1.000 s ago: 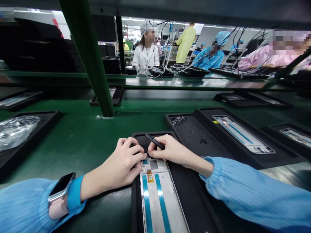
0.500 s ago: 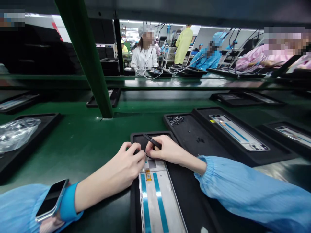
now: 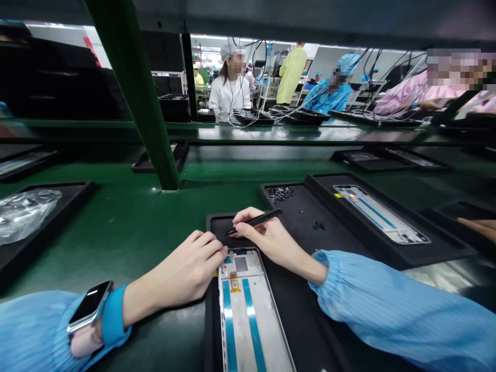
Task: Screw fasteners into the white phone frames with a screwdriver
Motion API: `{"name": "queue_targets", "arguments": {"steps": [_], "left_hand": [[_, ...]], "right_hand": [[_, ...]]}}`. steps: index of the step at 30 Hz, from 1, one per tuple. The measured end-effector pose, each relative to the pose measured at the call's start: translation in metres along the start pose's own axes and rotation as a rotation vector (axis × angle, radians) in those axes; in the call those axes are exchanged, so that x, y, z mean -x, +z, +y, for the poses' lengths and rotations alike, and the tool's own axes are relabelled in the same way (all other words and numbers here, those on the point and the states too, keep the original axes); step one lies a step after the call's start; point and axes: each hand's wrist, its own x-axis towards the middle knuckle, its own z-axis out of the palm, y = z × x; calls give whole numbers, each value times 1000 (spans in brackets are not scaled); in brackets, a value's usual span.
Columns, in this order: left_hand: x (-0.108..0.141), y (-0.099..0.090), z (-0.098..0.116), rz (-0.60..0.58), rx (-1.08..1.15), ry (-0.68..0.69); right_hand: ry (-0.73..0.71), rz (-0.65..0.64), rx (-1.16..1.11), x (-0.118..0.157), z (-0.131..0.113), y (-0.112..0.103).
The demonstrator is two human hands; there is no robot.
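A silver-edged phone mid-frame [image 3: 248, 310] with blue strips and a small orange flex part lies lengthwise in a black tray [image 3: 220, 223]. My right hand [image 3: 267, 240] holds black tweezers [image 3: 258, 220], their tips low over the tray just above the frame's top edge. My left hand [image 3: 194, 266] rests on the bench, its curled fingertips at the frame's upper left corner. Nothing shows in its fingers. A smartwatch [image 3: 90, 305] sits on my left wrist.
To the right, a black tray holds small dark screws [image 3: 279, 194], and another holds a phone frame [image 3: 382, 214]. A bagged item [image 3: 23, 214] lies in a tray at left. A green post [image 3: 143, 119] rises from the bench. A co-worker's hand [image 3: 478, 228] enters at far right.
My right hand has drawn back from the frame and turned the tweezers, tips now pointing left. My left hand has eased slightly away from the frame's top edge.
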Motion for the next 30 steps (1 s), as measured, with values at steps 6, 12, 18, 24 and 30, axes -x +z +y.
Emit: {"name": "queue_targets", "arguments": {"steps": [6, 12, 18, 24, 30], "left_hand": [[-1, -1, 1, 68, 77, -31], [-2, -1, 2, 70, 113, -55], [-3, 0, 3, 57, 118, -63], [-3, 0, 3, 65, 108, -63], [-2, 0, 2, 68, 95, -59]], "right_hand": [[-106, -3, 201, 8, -9, 3], [-170, -35, 293, 10, -10, 3], [-187, -41, 332, 9, -10, 3], [-439, -76, 522, 11, -10, 7], [-490, -67, 563, 9, -11, 11]]}}
